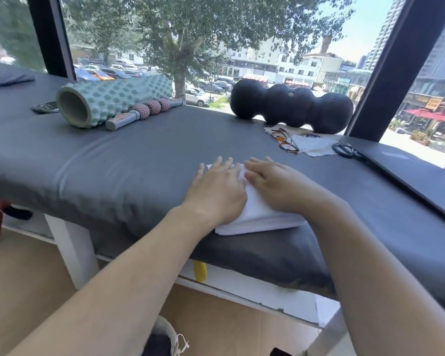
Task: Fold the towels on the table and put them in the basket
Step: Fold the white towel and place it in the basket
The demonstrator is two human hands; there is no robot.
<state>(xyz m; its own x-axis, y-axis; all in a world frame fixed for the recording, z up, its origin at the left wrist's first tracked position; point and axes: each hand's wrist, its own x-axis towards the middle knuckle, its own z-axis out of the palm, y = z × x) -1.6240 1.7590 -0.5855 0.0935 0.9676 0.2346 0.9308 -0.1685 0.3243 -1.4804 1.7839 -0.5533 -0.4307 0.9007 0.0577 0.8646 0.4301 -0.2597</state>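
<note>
STEP: pressing folded towel (254, 214) flat | HANDS: left hand (216, 191) and right hand (278, 187) side by side on top, fingers straight, gripping nothing | WHERE: towel under both palms, near table (113, 170) edge | TIP: smooth outward from fingertips, square edges before lifting | BASKET: possibly below wrists, unclear

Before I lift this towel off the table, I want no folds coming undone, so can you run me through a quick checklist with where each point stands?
1. Towel folded into a compact stack: ok, layered edges show at the near side.
2. Both hands on it: ok, left hand and right hand press flat on top.
3. A grip ready for lifting: not ok, the fingers lie straight, not curled round the edges.
4. Towel fully supported: ok, though it sits close to the table edge.
5. Basket in reach: cannot tell; only a rim-like shape shows at the bottom of the view.
6. Glasses and scissors clear of the towel: ok.
</note>
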